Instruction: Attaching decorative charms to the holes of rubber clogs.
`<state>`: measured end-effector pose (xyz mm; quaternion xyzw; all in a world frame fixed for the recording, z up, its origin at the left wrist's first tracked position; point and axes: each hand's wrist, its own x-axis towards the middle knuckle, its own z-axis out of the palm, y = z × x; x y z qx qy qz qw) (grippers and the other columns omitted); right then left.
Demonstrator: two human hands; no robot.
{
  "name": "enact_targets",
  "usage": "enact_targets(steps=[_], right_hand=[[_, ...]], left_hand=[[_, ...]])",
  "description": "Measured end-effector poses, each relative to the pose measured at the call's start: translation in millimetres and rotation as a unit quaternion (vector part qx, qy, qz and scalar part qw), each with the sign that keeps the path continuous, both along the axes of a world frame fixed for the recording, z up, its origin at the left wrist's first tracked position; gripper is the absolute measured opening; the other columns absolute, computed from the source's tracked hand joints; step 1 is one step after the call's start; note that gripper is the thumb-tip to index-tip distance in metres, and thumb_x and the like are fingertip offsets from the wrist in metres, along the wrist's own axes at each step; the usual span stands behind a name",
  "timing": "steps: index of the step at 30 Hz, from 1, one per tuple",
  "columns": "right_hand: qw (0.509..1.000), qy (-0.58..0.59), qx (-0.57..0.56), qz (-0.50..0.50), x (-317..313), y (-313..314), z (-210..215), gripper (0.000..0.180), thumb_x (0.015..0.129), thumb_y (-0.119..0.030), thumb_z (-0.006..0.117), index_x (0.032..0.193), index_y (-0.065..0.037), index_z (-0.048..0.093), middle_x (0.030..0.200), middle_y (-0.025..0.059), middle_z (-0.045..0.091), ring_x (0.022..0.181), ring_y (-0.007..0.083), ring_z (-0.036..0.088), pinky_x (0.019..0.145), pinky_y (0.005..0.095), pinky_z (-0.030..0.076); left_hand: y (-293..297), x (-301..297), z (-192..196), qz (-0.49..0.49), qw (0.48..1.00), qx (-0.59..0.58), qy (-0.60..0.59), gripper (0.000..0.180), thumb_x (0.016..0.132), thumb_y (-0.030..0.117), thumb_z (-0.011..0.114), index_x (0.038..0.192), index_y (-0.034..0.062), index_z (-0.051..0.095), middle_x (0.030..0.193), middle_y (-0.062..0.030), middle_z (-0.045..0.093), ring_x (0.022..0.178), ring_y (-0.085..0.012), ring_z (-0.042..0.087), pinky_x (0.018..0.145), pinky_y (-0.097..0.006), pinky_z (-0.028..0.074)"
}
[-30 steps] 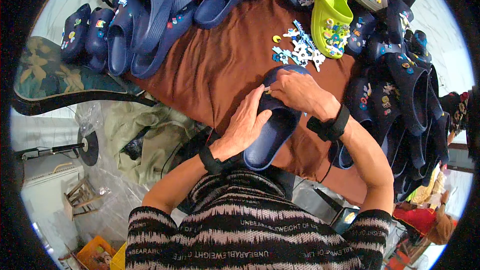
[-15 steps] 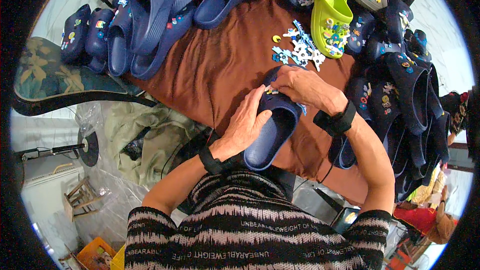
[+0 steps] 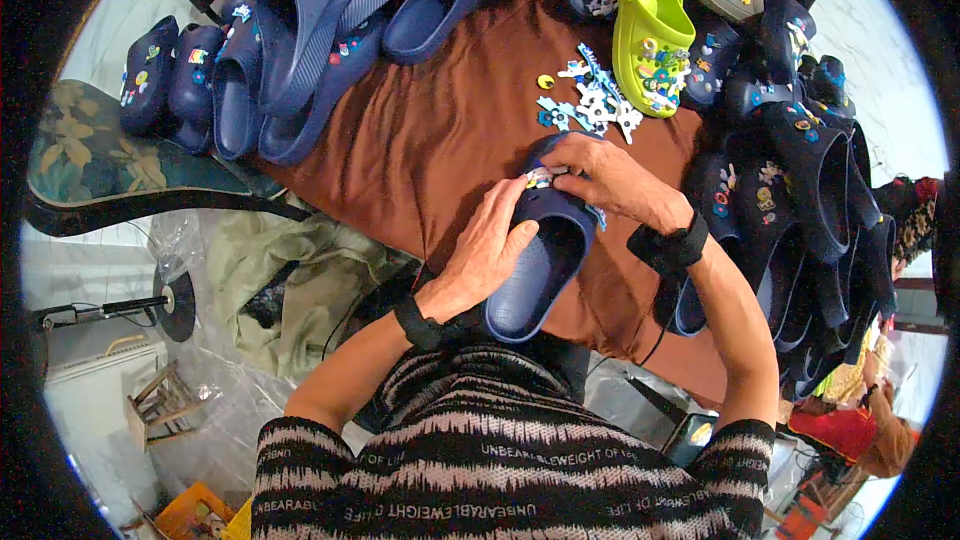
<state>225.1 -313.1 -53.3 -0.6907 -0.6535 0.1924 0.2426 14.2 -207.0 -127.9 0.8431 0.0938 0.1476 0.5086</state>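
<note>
Clog: we see a dark blue clog [image 3: 540, 260] lying on the brown cloth [image 3: 440, 140], just ahead of the person's chest, opening facing up.
Left hand: our left hand [image 3: 485, 255] lies flat along the clog's side, fingers curled over its toe.
Right hand: our right hand [image 3: 600, 175] pinches a small pale charm [image 3: 540, 177] against the toe, fingers closed narrow on it.
Charms: a loose heap of charms [image 3: 590, 105] sits beyond, near a lime green clog [image 3: 650, 30].
Surroundings: rows of blue clogs [image 3: 290, 50] line the cloth's edges.
</note>
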Motion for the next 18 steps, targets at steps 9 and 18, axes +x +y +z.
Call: enact_targets(steps=[9,18], right_hand=[[0.987,-0.146,-0.064,-0.011,-10.4,1.0,-3.6,0.032,0.077,-0.001,0.061,0.106,-0.009,0.073,0.105,0.0158,0.06,0.106,0.0365,0.059,0.09,0.0452,0.051],[0.995,-0.014,0.025,-0.095,9.4,-2.5,-9.9,0.023,0.081,-0.005,0.062,0.1,-0.007,0.074,0.098,0.0179,0.068,0.096,0.0363,0.065,0.085,0.0442,0.052]], left_hand=[[-1.2,0.8,6.8,0.004,1.0,-0.007,0.021,0.062,0.103,0.034,0.046,0.15,-0.0008,0.028,0.152,-0.026,0.032,0.144,-0.0397,0.029,0.119,-0.043,0.025],[0.3,0.8,6.3,0.004,1.0,-0.002,0.017,0.056,0.104,0.033,0.045,0.15,0.003,0.032,0.15,-0.024,0.034,0.14,-0.0396,0.035,0.116,-0.042,0.028]])
